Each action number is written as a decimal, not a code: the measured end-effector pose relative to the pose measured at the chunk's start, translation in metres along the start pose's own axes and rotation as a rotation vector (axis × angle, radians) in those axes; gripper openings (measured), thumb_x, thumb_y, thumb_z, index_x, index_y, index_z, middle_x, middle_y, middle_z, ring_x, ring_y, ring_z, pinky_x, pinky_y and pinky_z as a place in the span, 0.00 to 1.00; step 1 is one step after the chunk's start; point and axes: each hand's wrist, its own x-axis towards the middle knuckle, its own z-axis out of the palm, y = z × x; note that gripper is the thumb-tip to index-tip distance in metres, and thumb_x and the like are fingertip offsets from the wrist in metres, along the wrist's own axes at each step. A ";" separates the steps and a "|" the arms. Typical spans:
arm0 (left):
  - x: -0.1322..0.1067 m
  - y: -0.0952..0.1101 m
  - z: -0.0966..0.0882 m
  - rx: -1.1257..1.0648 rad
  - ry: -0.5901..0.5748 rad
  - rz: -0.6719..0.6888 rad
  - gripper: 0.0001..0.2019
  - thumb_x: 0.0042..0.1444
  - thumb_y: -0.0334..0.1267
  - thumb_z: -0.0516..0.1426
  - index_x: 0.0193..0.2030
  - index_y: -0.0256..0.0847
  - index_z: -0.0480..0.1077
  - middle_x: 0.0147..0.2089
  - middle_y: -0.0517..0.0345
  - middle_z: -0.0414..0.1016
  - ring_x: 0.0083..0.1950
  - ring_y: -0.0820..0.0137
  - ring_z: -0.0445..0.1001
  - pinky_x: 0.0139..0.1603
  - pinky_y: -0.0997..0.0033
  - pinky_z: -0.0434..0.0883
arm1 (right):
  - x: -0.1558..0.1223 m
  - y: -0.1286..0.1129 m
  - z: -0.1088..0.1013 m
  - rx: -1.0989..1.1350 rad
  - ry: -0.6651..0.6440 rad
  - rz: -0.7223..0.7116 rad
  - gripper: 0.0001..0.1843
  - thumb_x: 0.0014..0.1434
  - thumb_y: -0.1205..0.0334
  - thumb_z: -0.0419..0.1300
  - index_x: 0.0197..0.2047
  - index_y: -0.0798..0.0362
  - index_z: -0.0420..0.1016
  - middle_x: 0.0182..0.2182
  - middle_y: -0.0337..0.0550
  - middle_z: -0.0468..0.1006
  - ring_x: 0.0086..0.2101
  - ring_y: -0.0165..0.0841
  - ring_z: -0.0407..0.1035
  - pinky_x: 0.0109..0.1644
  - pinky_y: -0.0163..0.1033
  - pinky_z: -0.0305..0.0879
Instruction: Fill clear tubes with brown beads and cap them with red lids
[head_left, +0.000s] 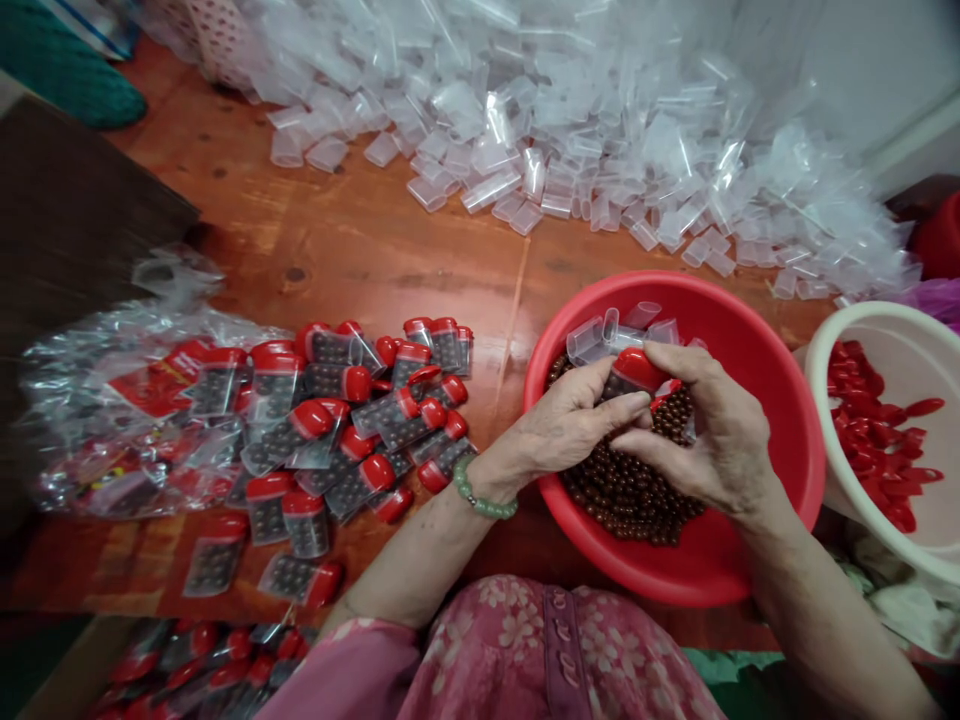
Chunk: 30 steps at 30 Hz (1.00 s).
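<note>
Over a red basin (780,420), my left hand (566,415), with a green bead bracelet at its wrist, is closed around a small clear plastic container with a red cap (636,370). My right hand (716,435) has its index finger and thumb bent around the cap end of the same container. A red edge sticks out by the right fingers. Below the hands lie many round brown beads (637,500) in the basin. Several empty clear tubes (592,338) rest among them at the far side. The fingers partly hide the container's body.
A large heap of clear tubes (487,160) spreads along the back. On the left lie filled red-capped containers (300,520) and a clear plastic bag (82,370). A white tub (817,345) with red caps (877,430) stands right of the basin. More filled containers (202,660) lie below the wooden surface's edge.
</note>
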 end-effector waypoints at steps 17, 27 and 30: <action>0.002 0.000 -0.002 -0.252 -0.086 -0.120 0.20 0.52 0.51 0.69 0.33 0.36 0.70 0.32 0.60 0.71 0.34 0.76 0.71 0.41 0.73 0.69 | -0.003 -0.003 0.011 -0.422 0.040 -0.163 0.38 0.57 0.53 0.65 0.67 0.54 0.59 0.45 0.56 0.81 0.42 0.48 0.77 0.44 0.53 0.73; 0.009 0.003 0.000 -0.270 0.153 -0.159 0.21 0.61 0.58 0.57 0.39 0.40 0.76 0.34 0.53 0.78 0.48 0.60 0.78 0.49 0.60 0.76 | -0.001 -0.003 0.020 -0.383 0.008 -0.239 0.41 0.62 0.55 0.64 0.72 0.56 0.51 0.50 0.59 0.80 0.48 0.47 0.76 0.47 0.51 0.75; 0.007 -0.002 0.000 -0.131 0.325 -0.077 0.13 0.59 0.48 0.59 0.36 0.40 0.75 0.36 0.56 0.79 0.48 0.64 0.78 0.54 0.63 0.75 | -0.002 -0.008 0.024 -0.439 0.015 -0.289 0.35 0.65 0.58 0.60 0.70 0.60 0.54 0.50 0.60 0.80 0.46 0.45 0.76 0.45 0.49 0.74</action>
